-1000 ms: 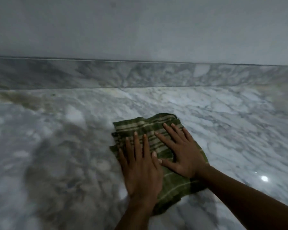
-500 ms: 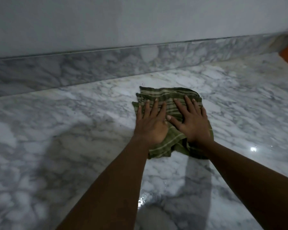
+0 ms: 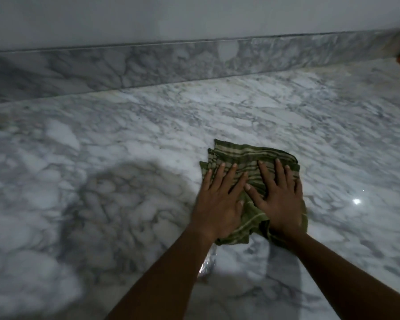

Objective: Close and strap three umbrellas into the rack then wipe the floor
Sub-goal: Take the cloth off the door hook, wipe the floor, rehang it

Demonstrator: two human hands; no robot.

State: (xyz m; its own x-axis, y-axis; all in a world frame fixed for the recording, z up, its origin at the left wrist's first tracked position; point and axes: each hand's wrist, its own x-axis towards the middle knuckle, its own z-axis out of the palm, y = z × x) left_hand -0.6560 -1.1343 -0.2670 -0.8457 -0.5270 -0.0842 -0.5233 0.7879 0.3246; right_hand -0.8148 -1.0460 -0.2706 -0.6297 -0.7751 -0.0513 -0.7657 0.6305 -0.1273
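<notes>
Floor-wiping stage: the left hand [image 3: 217,204] and right hand [image 3: 280,199] lie side by side, fingers [image 3: 220,174] straight and spread, pressing the folded green cloth [image 3: 245,155] flat on the marble floor [image 3: 125,139], short of the skirting [image 3: 148,68]. Against one second earlier, both arms are now stretched out and the cloth has slid across the floor, the flat press unchanged. Wiping is thus judged under way; a wet glint [image 3: 208,264] beside the left forearm remains uncovered.

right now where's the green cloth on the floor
In the head view the green striped cloth lies right of centre on the marble floor, pressed flat under the left hand and right hand, short of the marble skirting.
</notes>
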